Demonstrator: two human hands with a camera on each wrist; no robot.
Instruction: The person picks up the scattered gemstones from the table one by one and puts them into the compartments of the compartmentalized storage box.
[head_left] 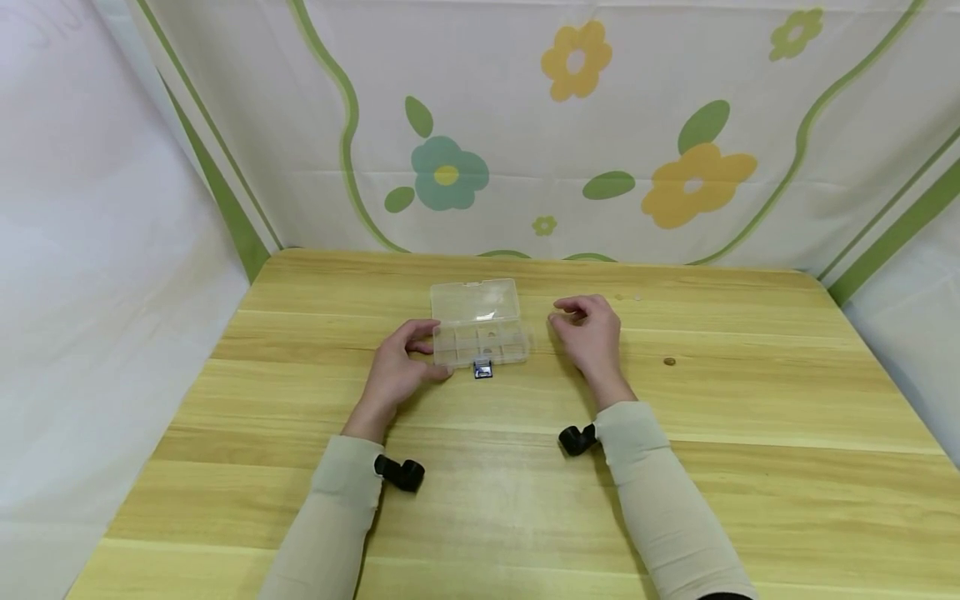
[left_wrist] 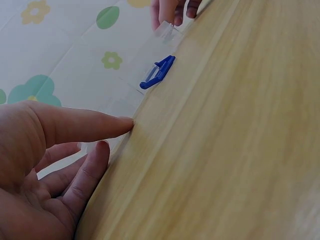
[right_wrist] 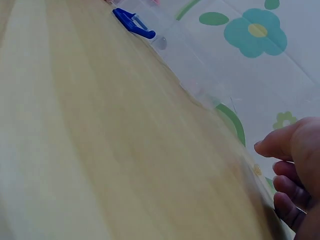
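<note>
A clear plastic compartment box (head_left: pixel 480 342) lies on the table with its lid (head_left: pixel 475 301) folded back. My left hand (head_left: pixel 399 367) holds the box at its left end, thumb at the near corner and fingers at the far side. A blue clip-like piece (left_wrist: pixel 158 72) sits at the box's front edge. A few small round pieces (right_wrist: pixel 162 43) show inside the compartments. Just right of the box, my right hand (head_left: pixel 588 333) hovers low with loosely bent fingers. In the right wrist view a gap separates thumb and fingers, and nothing shows between them.
A small brown, coin-like piece (head_left: pixel 670 362) lies on the wooden table (head_left: pixel 480 517) to the right. Beyond the right hand are a yellowish disc (head_left: pixel 619 297) and a pale disc (head_left: pixel 638 298). A flowered cloth (head_left: pixel 510 125) hangs behind the table's far edge.
</note>
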